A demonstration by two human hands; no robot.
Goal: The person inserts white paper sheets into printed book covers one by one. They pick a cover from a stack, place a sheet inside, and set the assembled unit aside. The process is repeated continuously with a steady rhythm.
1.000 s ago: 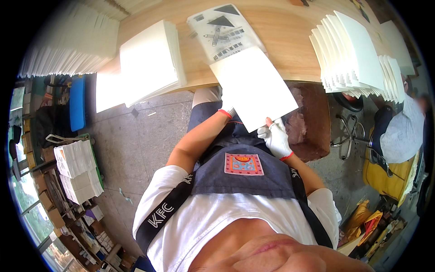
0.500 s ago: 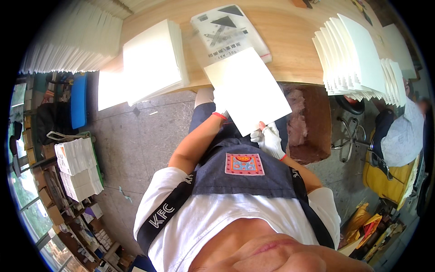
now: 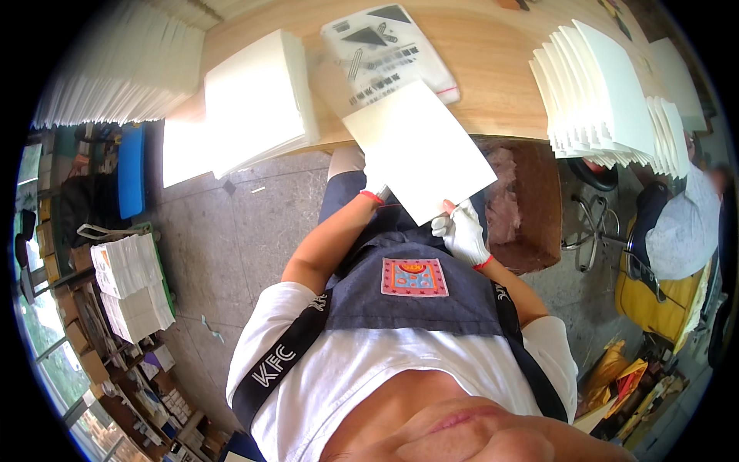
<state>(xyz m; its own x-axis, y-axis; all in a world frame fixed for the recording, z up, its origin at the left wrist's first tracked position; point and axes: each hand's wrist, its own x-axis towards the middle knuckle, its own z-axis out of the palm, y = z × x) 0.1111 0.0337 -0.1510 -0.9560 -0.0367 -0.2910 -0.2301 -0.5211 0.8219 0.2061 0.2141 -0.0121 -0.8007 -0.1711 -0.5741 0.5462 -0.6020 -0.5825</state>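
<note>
A white sheet or thin stack of paper or card (image 3: 419,154) slants across my lap, its far part over the table edge; I cannot tell how many layers it has. My right hand (image 3: 463,232), in a white glove with a red cuff and a bare thumb tip, pinches its near right edge between thumb and curled fingers. My left hand (image 3: 375,183), gloved alike, is at the left edge, its fingers hidden under the paper. Just beyond lies a pile of clear plastic bags (image 3: 419,65) with dark print, partly covered by the paper's far corner.
On the wooden table (image 3: 493,85), a white paper stack (image 3: 258,100) stands left and fanned white stacks (image 3: 596,100) stand right. More paper (image 3: 127,65) fills the far left. A brown carton (image 3: 535,208) sits under the table. A chair base (image 3: 593,231) and yellow seat (image 3: 662,300) are at right.
The paper's near corner has shifted slightly up and right, and my right hand has moved a little right with it. The print on the top plastic bag looks displaced, its left side blurred.
</note>
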